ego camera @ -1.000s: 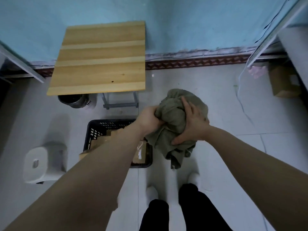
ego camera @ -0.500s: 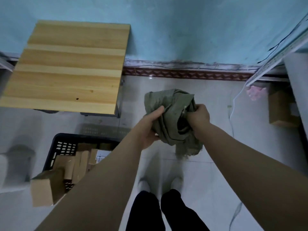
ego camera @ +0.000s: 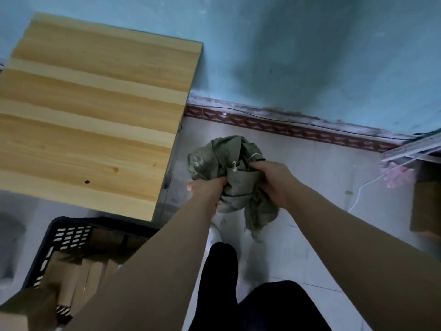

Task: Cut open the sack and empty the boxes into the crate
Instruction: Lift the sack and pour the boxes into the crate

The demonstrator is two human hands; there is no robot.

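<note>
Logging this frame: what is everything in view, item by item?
sack: one, olive green, crumpled, held above the floor
crate: one, black, lower left on the floor
boxes: several, brown, in the crate
table: one, light wood, upper left by the wall
carton: one, brown, right edge
pink scrap: one, pink, right, near the carton
cable: one, white, floor at right
trousers: black, bottom centre
left hand: grips the sack's near left side
right hand: grips the sack's right side
</note>
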